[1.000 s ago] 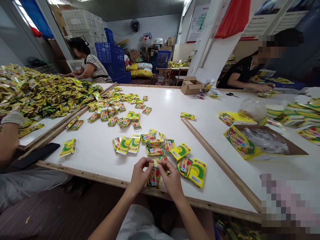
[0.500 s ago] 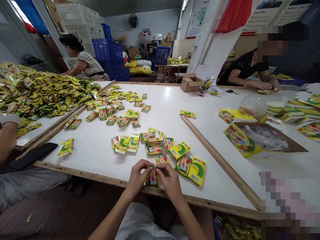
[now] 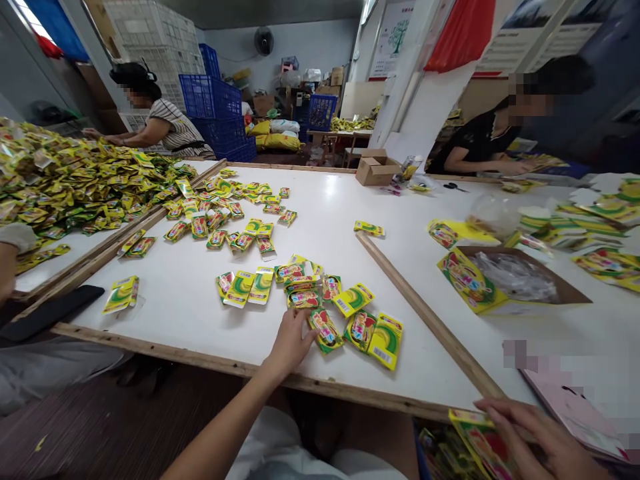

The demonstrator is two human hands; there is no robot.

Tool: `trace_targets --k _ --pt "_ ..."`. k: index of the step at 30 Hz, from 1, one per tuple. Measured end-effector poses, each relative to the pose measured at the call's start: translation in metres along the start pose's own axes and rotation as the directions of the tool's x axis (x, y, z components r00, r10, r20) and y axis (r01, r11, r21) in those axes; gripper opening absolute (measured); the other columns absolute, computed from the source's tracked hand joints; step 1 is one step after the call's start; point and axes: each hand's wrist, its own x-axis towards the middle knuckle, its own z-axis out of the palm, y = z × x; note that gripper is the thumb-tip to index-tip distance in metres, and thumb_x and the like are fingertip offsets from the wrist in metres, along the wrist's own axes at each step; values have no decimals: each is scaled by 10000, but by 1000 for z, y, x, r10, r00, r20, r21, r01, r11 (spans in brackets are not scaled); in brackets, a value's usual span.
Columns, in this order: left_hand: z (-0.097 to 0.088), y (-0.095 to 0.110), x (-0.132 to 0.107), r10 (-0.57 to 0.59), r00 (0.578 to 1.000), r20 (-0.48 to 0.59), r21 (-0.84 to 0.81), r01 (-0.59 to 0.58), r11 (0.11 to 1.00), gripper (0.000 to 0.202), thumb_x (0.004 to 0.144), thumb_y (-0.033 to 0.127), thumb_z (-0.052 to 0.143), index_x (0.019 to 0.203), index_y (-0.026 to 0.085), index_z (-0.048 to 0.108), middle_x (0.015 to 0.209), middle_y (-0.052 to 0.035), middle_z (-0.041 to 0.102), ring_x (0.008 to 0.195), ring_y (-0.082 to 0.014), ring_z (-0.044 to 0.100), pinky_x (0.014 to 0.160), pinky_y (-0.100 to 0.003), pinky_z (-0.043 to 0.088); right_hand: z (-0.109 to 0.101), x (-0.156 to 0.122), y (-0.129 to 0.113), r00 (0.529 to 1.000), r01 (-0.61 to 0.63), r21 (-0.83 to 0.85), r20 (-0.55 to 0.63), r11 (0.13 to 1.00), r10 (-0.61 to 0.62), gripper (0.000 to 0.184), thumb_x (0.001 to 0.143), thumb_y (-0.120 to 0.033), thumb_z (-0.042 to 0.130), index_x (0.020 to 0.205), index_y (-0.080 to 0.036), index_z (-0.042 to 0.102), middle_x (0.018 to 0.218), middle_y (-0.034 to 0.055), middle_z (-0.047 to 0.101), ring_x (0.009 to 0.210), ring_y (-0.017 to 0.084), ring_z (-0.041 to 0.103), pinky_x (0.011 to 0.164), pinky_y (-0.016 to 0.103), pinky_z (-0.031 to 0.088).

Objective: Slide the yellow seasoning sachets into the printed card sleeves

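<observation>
My left hand lies on the white table with its fingers stretched toward a cluster of small candy boxes. Its thumb is beside one candy box, and its fingertips meet the edge of another candy box. At the lower right, my right hand grips a yellow, green and red candy box between thumb and fingers. That box is above a blue bin holding several similar boxes below the table edge. Beside the cluster lies a candy box with a banana picture.
A wooden strip crosses the table. On its right stands an open display carton with clear plastic inside. A large heap of packets fills the left side. Co-workers sit at the far left and right; another person's arm shows at the left edge.
My hands have parted. The right has carried a candy box from the table's front edge to above the bin; the left has moved forward to the cluster. The view has shifted slightly.
</observation>
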Motion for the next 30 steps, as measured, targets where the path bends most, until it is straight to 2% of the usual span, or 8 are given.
trace_targets --k 3,7,10,13,17,23,27,30 --pt "15 -1 4 -47 996 -79 28 50 998 346 725 232 702 1055 193 609 1066 -91 517 1067 -291 492 937 -453 422 0 -11 3 998 -51 -39 -29 998 50 352 762 -578 538 810 -272 704 855 57 731 781 274 689 657 356 541" --pt "20 1 -1 -129 980 -154 -70 119 990 259 672 173 725 899 183 601 1002 -64 492 1000 -258 500 905 -428 434 41 -9 -49 998 -26 155 63 988 16 316 830 -515 526 866 -245 685 897 55 718 815 233 681 698 295 549" --pt "11 7 -7 -122 984 -132 -225 91 970 154 739 168 657 866 191 573 969 -47 503 913 -208 532 810 -357 474 80 4 -90 995 49 330 65 943 -75 282 879 -452 504 863 -227 673 931 65 699 892 221 661 793 294 532" --pt "-6 19 -11 -31 991 -132 -314 -12 949 86 795 181 607 851 195 544 918 -31 523 877 -182 545 775 -309 474 113 19 -116 992 99 443 32 891 -126 246 898 -408 500 902 -224 664 998 76 679 964 225 636 852 332 514" --pt "-26 32 -16 91 996 14 -361 -80 929 44 838 190 569 818 189 531 816 -13 565 788 -162 553 741 -279 459 146 29 -140 985 138 554 10 821 -172 228 892 -358 522 1052 -225 613 1135 85 639 1054 233 602 880 364 508" --pt "-22 28 -31 29 999 42 -544 -2 839 308 854 244 586 1126 238 442 911 -10 642 836 -167 625 776 -292 489 166 19 -151 991 33 651 77 758 -109 216 881 -374 557 998 -202 614 973 76 679 835 219 657 772 343 536" --pt "-21 24 -35 4 999 41 -455 15 890 134 876 275 557 976 189 578 871 -35 656 812 -175 625 748 -280 492 169 17 -148 989 -3 666 114 746 -97 229 886 -392 559 972 -198 645 951 78 692 844 224 659 774 341 532" --pt "-22 24 -35 38 998 45 -413 -16 910 135 891 252 524 901 175 635 886 -54 671 848 -189 627 786 -295 492 171 21 -149 991 29 647 78 762 -104 230 884 -400 565 927 -199 669 963 84 691 909 238 647 813 355 518"
